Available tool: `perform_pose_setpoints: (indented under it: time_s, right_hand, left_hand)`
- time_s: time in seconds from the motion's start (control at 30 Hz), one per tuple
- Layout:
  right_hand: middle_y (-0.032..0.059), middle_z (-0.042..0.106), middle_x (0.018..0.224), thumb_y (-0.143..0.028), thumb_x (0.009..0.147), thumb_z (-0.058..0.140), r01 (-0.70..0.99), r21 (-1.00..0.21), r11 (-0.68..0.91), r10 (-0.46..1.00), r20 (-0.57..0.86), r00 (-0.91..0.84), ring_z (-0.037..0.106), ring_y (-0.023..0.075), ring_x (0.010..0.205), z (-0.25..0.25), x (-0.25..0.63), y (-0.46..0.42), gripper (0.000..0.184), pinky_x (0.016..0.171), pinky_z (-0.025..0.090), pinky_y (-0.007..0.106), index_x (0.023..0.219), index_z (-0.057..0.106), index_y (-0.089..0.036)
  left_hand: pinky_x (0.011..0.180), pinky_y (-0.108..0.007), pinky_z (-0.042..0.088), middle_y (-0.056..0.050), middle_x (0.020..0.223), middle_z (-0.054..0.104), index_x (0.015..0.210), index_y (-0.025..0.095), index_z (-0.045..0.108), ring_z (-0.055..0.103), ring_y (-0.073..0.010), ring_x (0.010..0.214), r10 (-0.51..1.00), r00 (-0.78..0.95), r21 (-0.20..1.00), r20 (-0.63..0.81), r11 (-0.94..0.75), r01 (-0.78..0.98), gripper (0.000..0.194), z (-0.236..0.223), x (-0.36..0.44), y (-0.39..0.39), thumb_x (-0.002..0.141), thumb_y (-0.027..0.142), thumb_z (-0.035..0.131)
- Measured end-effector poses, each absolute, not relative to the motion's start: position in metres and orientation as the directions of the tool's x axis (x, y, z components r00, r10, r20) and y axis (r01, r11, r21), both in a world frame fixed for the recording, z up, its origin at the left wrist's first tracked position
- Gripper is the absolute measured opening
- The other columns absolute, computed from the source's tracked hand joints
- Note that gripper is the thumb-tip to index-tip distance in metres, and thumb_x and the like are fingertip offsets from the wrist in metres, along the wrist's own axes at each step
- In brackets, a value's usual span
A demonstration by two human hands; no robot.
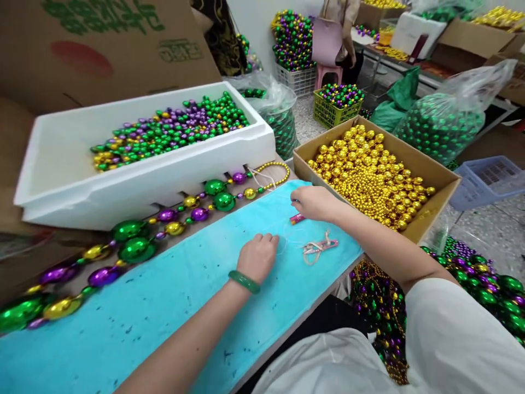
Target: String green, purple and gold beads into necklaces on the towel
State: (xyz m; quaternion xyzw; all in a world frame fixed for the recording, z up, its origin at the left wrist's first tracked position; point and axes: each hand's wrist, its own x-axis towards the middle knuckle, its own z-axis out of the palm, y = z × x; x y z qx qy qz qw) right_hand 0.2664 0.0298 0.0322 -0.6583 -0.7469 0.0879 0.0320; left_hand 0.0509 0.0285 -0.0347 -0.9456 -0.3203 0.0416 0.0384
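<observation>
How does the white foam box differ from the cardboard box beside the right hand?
Look: the foam box is white; the cardboard box is brown. Contents: the foam box holds mixed green, purple and gold beads, while the cardboard box shows only gold beads. Place: the cardboard box sits close to the right hand; the foam box is farther from it. Both are open-topped.

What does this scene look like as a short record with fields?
Left hand: curled beside thin thread; grip unclear
Right hand: beside small pink object; grip unclear
Surface: blue mat, with pink tool and pale cord
Beaded strand: alongside white foam box
White foam box: green, purple, gold beads
Cardboard box: shiny gold beads
</observation>
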Motion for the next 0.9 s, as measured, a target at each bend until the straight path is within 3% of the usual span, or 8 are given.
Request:
perform_pose_setpoints:
  time_s: [0.23,0.33,0.43,0.6,0.77,0.9]
  right_hand:
    - [0.0183,0.063,0.113,-0.020,0.093,0.031,0.954,0.093,-0.285,0.953,-0.079,0.292,0.060,0.0269,0.102,0.024,0.389,0.052,0.036,0.081,0.045,0.034,0.114,0.058,-0.012]
    - [0.0202,0.059,0.119,-0.019,0.090,0.038,0.966,0.094,-0.241,0.957,-0.142,0.253,0.057,0.0271,0.105,-0.003,0.412,0.071,0.038,0.085,0.044,0.034,0.124,0.053,-0.010]
    - [0.0181,0.051,0.130,-0.021,0.087,0.047,0.989,0.070,-0.127,0.970,-0.199,0.139,0.049,0.0285,0.117,-0.030,0.413,0.089,0.048,0.090,0.042,0.035,0.135,0.045,-0.016]
    - [0.0192,0.049,0.131,-0.020,0.085,0.050,0.997,0.051,-0.051,0.966,-0.250,0.062,0.046,0.0322,0.119,-0.059,0.415,0.105,0.047,0.090,0.041,0.042,0.132,0.048,-0.019]
    - [0.0169,0.056,0.122,-0.023,0.084,0.052,0.998,0.008,-0.068,0.967,-0.245,0.068,0.057,0.0286,0.105,-0.064,0.425,0.111,0.040,0.083,0.045,0.037,0.123,0.053,-0.017]
    - [0.0188,0.057,0.119,-0.033,0.088,0.045,0.982,-0.016,-0.189,0.973,-0.135,0.186,0.059,0.0296,0.102,-0.052,0.434,0.113,0.046,0.081,0.047,0.037,0.129,0.043,-0.013]
  left_hand:
    - [0.078,-0.038,0.051,-0.011,0.101,0.067,0.110,0.016,0.064,0.059,-0.0261,0.092,0.560,0.809,-0.140,0.180,-0.799,0.585,0.028,-0.032,0.024,0.024,0.091,0.030,0.050]
    - [0.082,-0.039,0.051,-0.011,0.100,0.068,0.107,0.015,0.065,0.059,-0.0261,0.093,0.518,0.825,-0.165,0.227,-0.815,0.556,0.027,-0.024,0.021,0.031,0.090,0.032,0.053]
    - [0.082,-0.038,0.051,-0.011,0.100,0.068,0.106,0.015,0.065,0.060,-0.0249,0.091,0.477,0.843,-0.175,0.249,-0.834,0.524,0.026,-0.017,0.023,0.044,0.090,0.031,0.053]
    - [0.079,-0.037,0.052,-0.009,0.098,0.068,0.104,0.017,0.065,0.062,-0.0230,0.087,0.450,0.863,-0.172,0.230,-0.854,0.491,0.024,-0.016,0.024,0.062,0.091,0.031,0.051]
    - [0.080,-0.036,0.053,-0.009,0.096,0.069,0.103,0.017,0.066,0.064,-0.0221,0.086,0.446,0.870,-0.158,0.211,-0.863,0.480,0.026,-0.015,0.030,0.077,0.092,0.033,0.049]
    - [0.080,-0.035,0.052,-0.008,0.097,0.070,0.104,0.019,0.066,0.065,-0.0214,0.087,0.442,0.868,-0.132,0.224,-0.869,0.477,0.026,-0.006,0.040,0.091,0.093,0.034,0.047]
